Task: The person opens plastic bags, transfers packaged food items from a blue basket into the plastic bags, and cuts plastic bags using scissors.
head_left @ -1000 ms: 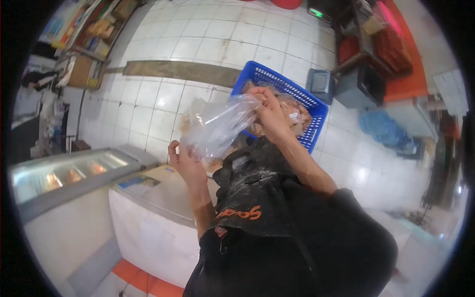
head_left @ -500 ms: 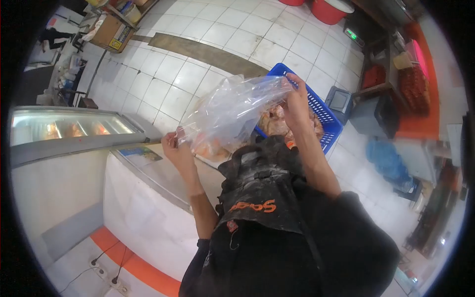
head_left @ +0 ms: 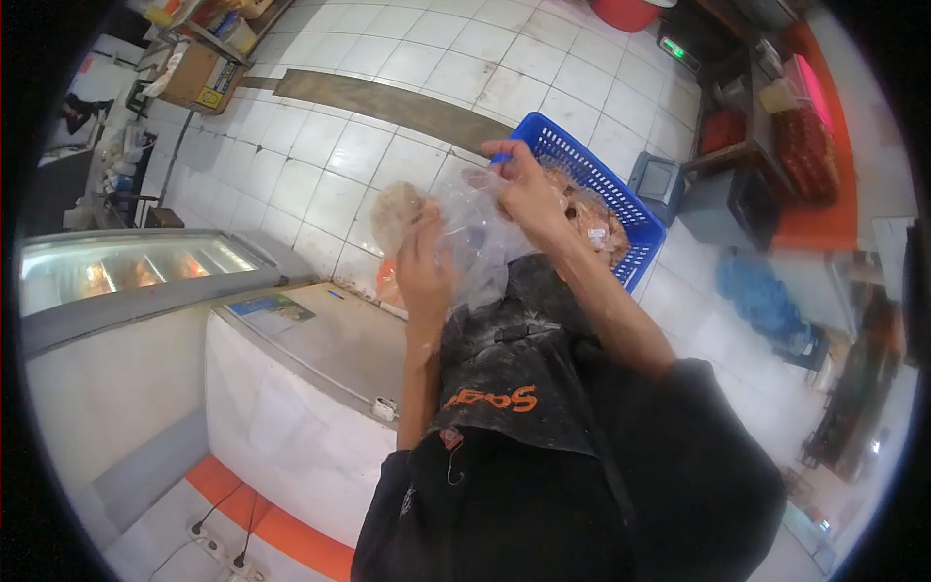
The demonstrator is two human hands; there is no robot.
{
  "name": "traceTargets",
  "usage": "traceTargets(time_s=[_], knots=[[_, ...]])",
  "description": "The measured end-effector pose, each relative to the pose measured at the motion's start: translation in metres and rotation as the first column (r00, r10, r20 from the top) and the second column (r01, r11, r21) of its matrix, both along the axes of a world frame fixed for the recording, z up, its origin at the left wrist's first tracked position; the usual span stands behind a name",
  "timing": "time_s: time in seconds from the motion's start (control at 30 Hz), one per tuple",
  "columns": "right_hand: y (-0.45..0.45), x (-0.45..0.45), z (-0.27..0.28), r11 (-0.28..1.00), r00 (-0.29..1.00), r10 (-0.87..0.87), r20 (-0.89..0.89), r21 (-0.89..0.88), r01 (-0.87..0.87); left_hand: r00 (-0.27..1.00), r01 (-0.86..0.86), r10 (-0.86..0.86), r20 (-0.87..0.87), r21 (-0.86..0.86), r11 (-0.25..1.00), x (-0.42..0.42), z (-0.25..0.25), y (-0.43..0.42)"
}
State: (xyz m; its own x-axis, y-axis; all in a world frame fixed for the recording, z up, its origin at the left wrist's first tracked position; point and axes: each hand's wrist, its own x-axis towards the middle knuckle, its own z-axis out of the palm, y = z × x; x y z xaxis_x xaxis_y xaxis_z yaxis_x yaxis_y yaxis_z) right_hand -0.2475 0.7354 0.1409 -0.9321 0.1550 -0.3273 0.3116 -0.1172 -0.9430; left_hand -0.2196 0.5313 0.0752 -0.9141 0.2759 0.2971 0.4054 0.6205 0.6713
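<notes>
A clear plastic bag [head_left: 477, 242] hangs crumpled between my two hands in front of the apron. My left hand [head_left: 424, 270] grips its left side, fingers pointing up and pressed together. On the other side, my right hand [head_left: 531, 199] pinches the bag near its upper edge, the index finger bent to the left. Just behind my right hand is a blue plastic basket [head_left: 635, 204] holding several packs of brownish-orange food [head_left: 593, 221]. Beyond my left fingers a pale, rounded plastic-wrapped bundle [head_left: 396, 209] shows, with something orange [head_left: 388, 281] below it, partly hidden.
A white chest freezer [head_left: 339, 354] stands at my left, beside a lit glass-topped display case [head_left: 136, 272]. White floor tiles [head_left: 441, 82] lie ahead. To the right are a grey bin [head_left: 727, 223], blue plastic bags [head_left: 761, 301] and a scale with green digits [head_left: 677, 48].
My hands have come closer together; the left moved right and up, the right moved left. The bag, stretched wide before, is now bunched between them. The view has shifted slightly.
</notes>
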Motion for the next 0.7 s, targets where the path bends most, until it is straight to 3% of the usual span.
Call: traceTargets(time_s=[0.07, 0.1, 0.13, 0.23, 0.27, 0.33, 0.37, 0.4, 0.43, 0.47, 0.5, 0.53, 0.57, 0.6, 0.67, 0.7], knots=[[0.025, -0.002, -0.004, 0.919, 0.976, -0.003, -0.216, 0.385, 0.088, 0.985, -0.138, 0.098, 0.141, 0.315, 0.939, -0.011, -0.021, -0.017], [0.037, -0.002, -0.006, 0.822, 0.948, 0.030, -0.318, 0.547, 0.157, 0.953, -0.291, 0.209, 0.220, 0.462, 0.838, -0.017, -0.027, -0.032], [0.040, 0.003, 0.020, 0.752, 0.958, 0.039, -0.284, 0.640, 0.159, 0.902, -0.429, 0.296, 0.314, 0.578, 0.694, -0.024, -0.029, -0.042], [0.054, 0.010, -0.038, 0.434, 0.972, 0.218, -0.092, 0.901, -0.012, 0.720, -0.672, -0.010, 0.694, 0.701, 0.237, -0.038, -0.002, -0.050], [0.063, 0.009, -0.066, 0.393, 0.969, 0.246, 0.004, 0.914, -0.104, 0.745, -0.572, -0.265, 0.612, 0.790, 0.218, -0.049, -0.039, -0.079], [0.085, -0.004, -0.113, 0.303, 0.935, 0.292, 0.200, 0.908, -0.289, 0.748, -0.489, 0.028, 0.663, 0.523, 0.698, -0.064, -0.015, -0.075], [0.094, -0.027, -0.112, 0.367, 0.956, 0.238, 0.169, 0.896, -0.250, 0.763, -0.430, 0.172, 0.623, 0.291, 0.855, -0.072, 0.000, -0.073], [0.096, -0.046, -0.100, 0.428, 0.973, 0.180, 0.144, 0.879, -0.210, 0.961, -0.225, 0.187, 0.204, 0.186, 0.956, -0.085, 0.011, -0.086], [0.079, -0.050, -0.017, 0.580, 0.992, 0.122, 0.019, 0.810, -0.087, 0.928, -0.371, 0.368, 0.054, 0.083, 0.925, -0.091, 0.061, -0.082], [0.069, -0.054, 0.020, 0.552, 0.925, 0.112, -0.363, 0.797, 0.246, 0.874, -0.471, 0.485, -0.015, 0.212, 0.856, -0.090, 0.083, -0.081], [0.058, -0.062, 0.061, 0.647, 0.827, 0.036, -0.561, 0.643, 0.409, 0.798, -0.540, 0.598, -0.077, 0.350, 0.765, -0.089, 0.104, -0.081], [0.047, -0.059, 0.102, 0.625, 0.768, 0.032, -0.639, 0.613, 0.483, 0.705, -0.570, 0.697, -0.129, 0.481, 0.666, -0.088, 0.126, -0.080], [0.038, -0.064, 0.097, 0.665, 0.588, 0.019, -0.808, 0.450, 0.596, 0.542, -0.683, 0.825, -0.159, 0.489, 0.542, -0.078, 0.130, -0.056], [0.030, -0.072, 0.089, 0.697, 0.365, 0.000, -0.931, 0.261, 0.667, 0.552, -0.687, 0.808, -0.205, 0.437, 0.580, -0.070, 0.112, -0.057], [0.022, -0.063, 0.054, 0.752, 0.394, 0.062, -0.917, 0.303, 0.586, 0.819, -0.562, 0.563, -0.109, 0.045, 0.826, -0.055, 0.034, -0.074], [0.016, -0.046, 0.012, 0.756, 0.633, 0.162, -0.757, 0.507, 0.413, 0.919, -0.375, 0.389, 0.057, -0.174, 0.911, -0.040, -0.015, -0.079]])
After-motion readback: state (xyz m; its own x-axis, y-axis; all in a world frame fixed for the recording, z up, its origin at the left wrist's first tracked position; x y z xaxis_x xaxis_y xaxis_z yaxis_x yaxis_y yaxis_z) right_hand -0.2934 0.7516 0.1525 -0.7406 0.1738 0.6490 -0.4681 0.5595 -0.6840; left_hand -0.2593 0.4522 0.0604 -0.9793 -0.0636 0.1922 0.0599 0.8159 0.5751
